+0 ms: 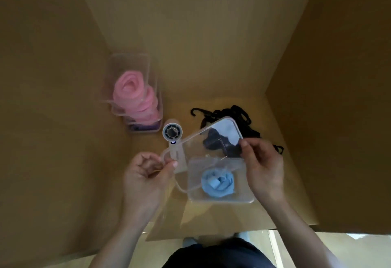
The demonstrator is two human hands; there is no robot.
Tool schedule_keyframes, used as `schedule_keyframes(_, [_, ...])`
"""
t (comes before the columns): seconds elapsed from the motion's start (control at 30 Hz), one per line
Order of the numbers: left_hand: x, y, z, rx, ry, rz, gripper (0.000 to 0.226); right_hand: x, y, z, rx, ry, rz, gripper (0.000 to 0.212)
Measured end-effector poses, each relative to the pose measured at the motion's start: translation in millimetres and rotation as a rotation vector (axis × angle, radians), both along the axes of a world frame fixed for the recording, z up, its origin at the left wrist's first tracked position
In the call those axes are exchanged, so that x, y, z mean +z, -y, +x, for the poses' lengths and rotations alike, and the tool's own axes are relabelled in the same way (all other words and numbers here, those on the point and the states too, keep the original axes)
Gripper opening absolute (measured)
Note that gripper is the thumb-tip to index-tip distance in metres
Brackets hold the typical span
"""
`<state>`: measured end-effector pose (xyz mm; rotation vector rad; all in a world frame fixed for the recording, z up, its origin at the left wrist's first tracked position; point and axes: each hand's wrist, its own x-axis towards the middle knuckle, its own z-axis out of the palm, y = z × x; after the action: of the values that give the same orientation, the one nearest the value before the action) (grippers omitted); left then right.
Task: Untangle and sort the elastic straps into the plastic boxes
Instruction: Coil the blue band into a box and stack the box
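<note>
A person holds a clear lid (196, 153) tilted over the desk (281, 191), one hand on each side. The left hand (146, 174) is curled, pinching the lid's left corner between thumb and fingertips. The right hand (264, 166) grips the lid's right edge, thumb on top and fingers behind it.

Under the near part of the lid a clear box (245, 199) stands on the desk, open at the top. A blue strap (218, 183) lies rolled up inside it (the lid partly overlaps the box in this view, and whether the two touch cannot be told).

Behind the lid, towards the back right, a tangle of black straps (239, 113) with hooks lies loose on the desk; part of it shows through the clear plastic.

At the back left stands a stack of clear boxes (129, 64). Pink straps (133, 94) are coiled in the upper ones, and a purple strap (146, 128) shows in the lowest.

A small white fan (171, 132) lies between the stack and the lid, its handle running under the lid's left edge.

Brown cardboard walls (190, 35) enclose the desk on three sides.
</note>
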<state>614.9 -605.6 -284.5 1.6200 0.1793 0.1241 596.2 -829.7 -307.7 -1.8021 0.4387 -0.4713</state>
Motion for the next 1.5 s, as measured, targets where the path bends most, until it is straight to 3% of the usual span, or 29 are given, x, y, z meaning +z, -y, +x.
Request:
schedule_keyframes(0.3, [-56, 36, 13, -0.081, -0.022, 0.181, 0.021, -32, 25, -48, 0.050, -0.290, -0.231, 0.025])
schedule_keyframes(0.53, [-67, 31, 1, -0.223, -0.010, 0.373, 0.040, -46, 30, -54, 0.064, -0.357, -0.306, 0.029])
schedule_keyframes(0.83, [-74, 29, -3, -0.201, -0.101, 0.350, 0.039, -62, 29, -52, 0.077, -0.359, -0.322, 0.032])
schedule_keyframes(1.1, [-82, 21, -4, -0.166, -0.236, 0.280, 0.037, -61, 21, -55, 0.044, -0.343, -0.068, 0.018])
schedule_keyframes(1.3, [-79, 16, -2, -0.146, -0.267, 0.248, 0.035, -61, 17, -50, 0.071, -0.331, -0.017, 0.027])
schedule_keyframes(1.5, [-76, 15, 5, -0.123, -0.384, 0.183, 0.032, -67, 22, -41, 0.025, -0.421, 0.297, 0.021])
